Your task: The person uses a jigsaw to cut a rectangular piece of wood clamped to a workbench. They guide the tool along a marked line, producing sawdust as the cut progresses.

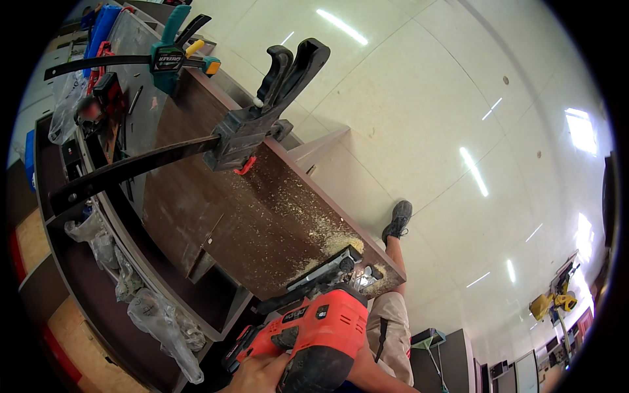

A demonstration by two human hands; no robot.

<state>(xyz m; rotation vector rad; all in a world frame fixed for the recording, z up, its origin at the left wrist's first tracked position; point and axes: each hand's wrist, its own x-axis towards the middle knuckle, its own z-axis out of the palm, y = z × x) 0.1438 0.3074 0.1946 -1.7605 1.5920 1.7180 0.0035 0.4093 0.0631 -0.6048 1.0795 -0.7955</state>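
A red and black cordless jigsaw (321,327) is tilted over the near end of a dark brown board (196,177). My left hand (259,374) is closed around its handle at the lower edge. My right forearm (377,374) comes in from the lower right and passes behind the tool; its fingers are hidden. The jigsaw's metal base lies at the board's end, beside a cutout and pale sawdust (341,240). A large black bar clamp (246,128) grips the board's edge. Farther off sits a green and black clamp (169,62).
A dark shelf unit (78,262) with crumpled plastic bags (157,314) runs along the left. Another red and black power tool (108,95) lies beyond the board. Below the board's right edge, a leg with a dark shoe (397,219) stands on pale floor tiles (458,98).
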